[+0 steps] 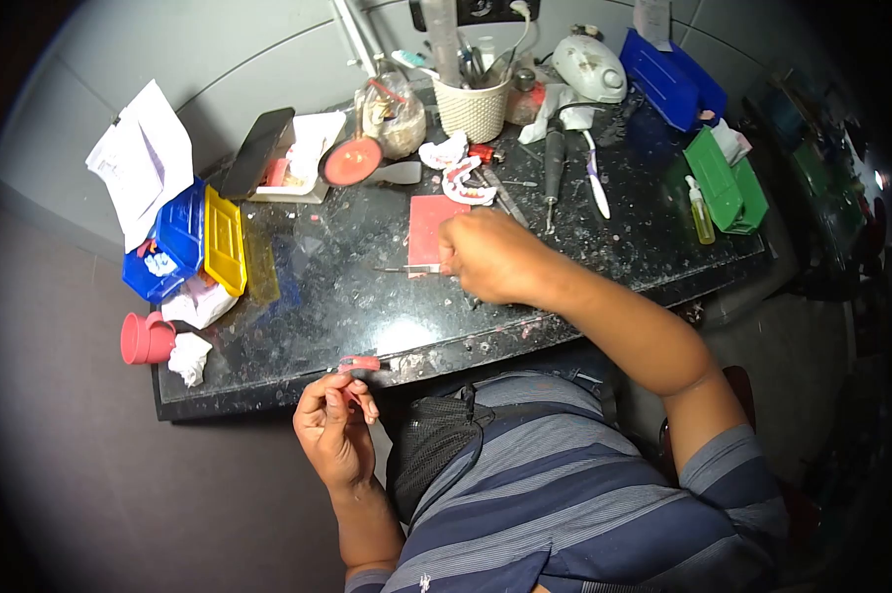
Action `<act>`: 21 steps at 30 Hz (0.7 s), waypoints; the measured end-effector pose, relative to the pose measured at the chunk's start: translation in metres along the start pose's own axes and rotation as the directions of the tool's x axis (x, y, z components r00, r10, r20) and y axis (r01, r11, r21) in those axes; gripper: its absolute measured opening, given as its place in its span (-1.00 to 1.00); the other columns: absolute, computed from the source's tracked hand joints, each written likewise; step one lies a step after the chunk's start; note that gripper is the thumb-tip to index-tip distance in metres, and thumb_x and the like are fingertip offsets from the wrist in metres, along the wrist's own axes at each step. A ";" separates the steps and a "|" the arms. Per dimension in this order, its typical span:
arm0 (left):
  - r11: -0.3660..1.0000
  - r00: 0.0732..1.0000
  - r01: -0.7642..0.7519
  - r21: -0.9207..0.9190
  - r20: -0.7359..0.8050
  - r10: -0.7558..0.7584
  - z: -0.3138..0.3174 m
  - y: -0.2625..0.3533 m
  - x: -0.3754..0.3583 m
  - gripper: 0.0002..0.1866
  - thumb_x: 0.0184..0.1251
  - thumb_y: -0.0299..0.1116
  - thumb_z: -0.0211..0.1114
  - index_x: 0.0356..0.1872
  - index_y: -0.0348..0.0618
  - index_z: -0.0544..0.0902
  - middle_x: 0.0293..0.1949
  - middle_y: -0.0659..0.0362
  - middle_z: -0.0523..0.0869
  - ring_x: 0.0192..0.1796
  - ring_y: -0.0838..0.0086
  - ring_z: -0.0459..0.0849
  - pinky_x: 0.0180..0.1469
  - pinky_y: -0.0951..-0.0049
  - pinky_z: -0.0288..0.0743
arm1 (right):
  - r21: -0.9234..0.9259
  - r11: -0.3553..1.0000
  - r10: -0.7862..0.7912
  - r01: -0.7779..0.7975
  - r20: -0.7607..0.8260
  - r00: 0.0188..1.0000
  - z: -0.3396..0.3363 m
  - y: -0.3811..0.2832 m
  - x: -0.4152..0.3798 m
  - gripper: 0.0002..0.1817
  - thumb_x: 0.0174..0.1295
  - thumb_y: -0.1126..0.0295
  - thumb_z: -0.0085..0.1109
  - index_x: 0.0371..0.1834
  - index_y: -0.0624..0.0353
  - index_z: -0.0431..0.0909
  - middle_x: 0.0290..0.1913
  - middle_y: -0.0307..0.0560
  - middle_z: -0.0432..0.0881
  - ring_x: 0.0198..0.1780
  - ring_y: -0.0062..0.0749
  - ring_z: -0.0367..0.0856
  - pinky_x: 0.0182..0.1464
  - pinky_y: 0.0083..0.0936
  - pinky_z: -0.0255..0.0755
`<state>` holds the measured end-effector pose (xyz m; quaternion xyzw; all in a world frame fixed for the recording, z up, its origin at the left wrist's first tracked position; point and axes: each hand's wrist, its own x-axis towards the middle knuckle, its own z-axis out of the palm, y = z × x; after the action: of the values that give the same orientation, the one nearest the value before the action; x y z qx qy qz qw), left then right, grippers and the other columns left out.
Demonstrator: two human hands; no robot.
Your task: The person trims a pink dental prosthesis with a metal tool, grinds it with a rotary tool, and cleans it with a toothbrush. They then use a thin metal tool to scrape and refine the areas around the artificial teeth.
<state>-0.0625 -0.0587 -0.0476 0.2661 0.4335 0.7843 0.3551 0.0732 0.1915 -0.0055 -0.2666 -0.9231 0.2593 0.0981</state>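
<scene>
My right hand [495, 257] is closed on a slim metal wax knife [404, 270], its tip pointing left. The blade lies across the lower edge of a flat pink wax sheet [431, 225] on the black worktop. Off the front edge of the table, my left hand [337, 425] pinches a small curved pink wax piece [360, 364] between thumb and fingers. Behind the wax sheet sit a dental cast with pink wax and teeth [468, 185] and a whitish cast [443, 151].
A round pink dish on a stand [352, 160] rises behind the sheet. To the right lie a handpiece [555, 163] and a toothbrush [596, 176]. Blue [179, 242] and yellow bins [223, 240], plus a pink mug [148, 339], line the left side. A tool cup [471, 109] stands behind.
</scene>
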 end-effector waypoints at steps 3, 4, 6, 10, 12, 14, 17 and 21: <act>1.000 0.999 -0.012 -0.003 -0.030 0.012 0.001 0.004 -0.003 -0.73 0.55 -0.31 0.11 0.00 -0.34 0.56 -0.19 0.00 0.68 -0.42 0.46 0.60 -0.41 0.55 0.49 | -0.010 1.000 -0.009 0.008 -0.088 0.996 -0.002 -0.004 -0.011 -0.97 0.12 0.54 0.21 -0.43 0.27 0.61 -0.35 0.12 0.71 -0.19 -0.01 0.71 -0.11 -0.17 0.53; 1.000 1.000 -0.026 -0.010 -0.009 0.026 -0.001 0.004 -0.002 -0.71 0.57 -0.31 0.09 0.05 -0.35 0.55 -0.14 -0.02 0.68 -0.40 0.46 0.62 -0.41 0.56 0.51 | 0.001 1.000 -0.022 0.022 -0.136 0.991 -0.006 -0.006 -0.014 -0.96 0.13 0.54 0.21 -0.43 0.26 0.61 -0.36 0.13 0.70 -0.21 0.00 0.71 -0.13 -0.17 0.53; 0.999 0.999 -0.042 -0.006 -0.016 0.042 -0.001 0.004 -0.001 -0.71 0.57 -0.31 0.09 0.06 -0.35 0.55 -0.12 -0.02 0.69 -0.38 0.45 0.64 -0.40 0.56 0.52 | 0.008 1.000 0.009 -0.008 -0.187 0.982 -0.024 0.003 -0.016 -0.94 0.14 0.50 0.24 -0.43 0.26 0.62 -0.37 0.15 0.69 -0.23 0.01 0.71 -0.14 -0.17 0.53; 0.996 0.996 -0.089 0.022 0.003 0.089 -0.001 0.006 -0.003 -0.72 0.54 -0.36 0.12 0.11 -0.33 0.54 -0.10 -0.01 0.70 -0.33 0.39 0.68 -0.36 0.50 0.55 | -0.037 0.945 0.273 -0.326 -0.467 0.841 -0.076 0.052 -0.024 -0.86 0.18 0.39 0.30 -0.40 0.25 0.65 -0.35 0.20 0.69 -0.22 0.07 0.70 -0.14 -0.14 0.53; 0.993 0.994 -0.113 0.029 0.013 0.112 0.001 0.007 -0.003 -0.72 0.53 -0.39 0.13 0.13 -0.31 0.53 -0.10 -0.01 0.70 -0.32 0.36 0.69 -0.35 0.47 0.55 | -0.170 0.794 0.433 -0.584 -0.518 0.738 -0.094 0.081 -0.028 -0.85 0.18 0.38 0.30 -0.38 0.25 0.67 -0.32 0.25 0.69 -0.16 0.10 0.71 -0.09 -0.12 0.54; 0.990 0.990 -0.137 0.041 0.019 0.137 0.010 0.009 -0.002 -0.71 0.49 -0.44 0.17 0.16 -0.29 0.51 -0.11 -0.01 0.70 -0.28 0.29 0.72 -0.33 0.43 0.57 | -0.192 0.721 0.496 -0.665 -0.528 0.690 -0.094 0.098 -0.032 -0.85 0.17 0.38 0.30 -0.36 0.26 0.67 -0.29 0.28 0.69 -0.13 0.12 0.70 -0.06 -0.12 0.54; 0.990 0.989 -0.133 0.038 0.064 0.130 0.019 0.011 -0.001 -0.69 0.48 -0.45 0.19 0.17 -0.29 0.49 -0.11 0.00 0.70 -0.25 0.24 0.74 -0.33 0.42 0.58 | -0.155 0.711 0.591 -0.686 -0.397 0.702 -0.099 0.101 -0.040 -0.81 0.12 0.46 0.24 -0.23 0.29 0.71 -0.10 0.34 0.68 0.02 0.14 0.67 0.09 -0.13 0.54; 0.989 0.986 -0.141 0.036 0.098 0.137 0.030 0.016 0.000 -0.66 0.47 -0.46 0.19 0.20 -0.29 0.46 -0.11 -0.02 0.69 -0.25 0.24 0.75 -0.31 0.41 0.60 | -0.128 0.674 0.663 -0.728 -0.332 0.671 -0.122 0.092 -0.067 -0.80 0.02 0.54 0.15 -0.30 0.36 0.67 -0.13 0.43 0.66 0.04 0.23 0.64 0.07 -0.12 0.52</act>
<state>-0.0460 -0.0503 -0.0198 0.3402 0.4133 0.7841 0.3141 0.2086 0.2731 0.0459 -0.6418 -0.7534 0.1217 0.0757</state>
